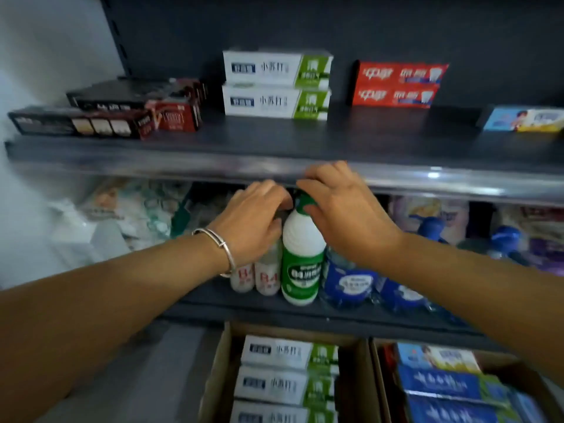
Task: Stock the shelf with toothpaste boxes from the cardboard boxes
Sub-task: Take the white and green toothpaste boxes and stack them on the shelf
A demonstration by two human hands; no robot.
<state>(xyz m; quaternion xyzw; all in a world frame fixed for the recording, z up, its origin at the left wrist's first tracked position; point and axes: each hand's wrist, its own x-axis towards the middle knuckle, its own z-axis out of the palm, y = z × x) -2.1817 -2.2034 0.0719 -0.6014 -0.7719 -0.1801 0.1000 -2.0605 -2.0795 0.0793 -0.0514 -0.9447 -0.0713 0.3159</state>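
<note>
On the top shelf [396, 141] stand two stacked white-and-green toothpaste boxes [276, 85], two red ones [396, 83], dark ones [106, 114] at the left and a blue-and-yellow one [525, 120] at the right. Below, an open cardboard box [213, 377] holds more white-and-green toothpaste boxes [287, 383]; a second cardboard box [380, 389] holds blue ones [442, 383]. Both hands reach into the shelf underneath. My right hand [345, 209] grips the green cap of a white-and-green bottle [302, 264]. My left hand [253, 218], fingers curled, lies by the bottle's neck; what it holds is hidden.
Small white bottles with red labels [256, 277] stand left of the green bottle, blue-labelled bottles [348, 282] to its right. Plastic-wrapped packs [131, 215] fill the lower shelf's left side. The top shelf's metal front rail [183, 167] runs just above my hands.
</note>
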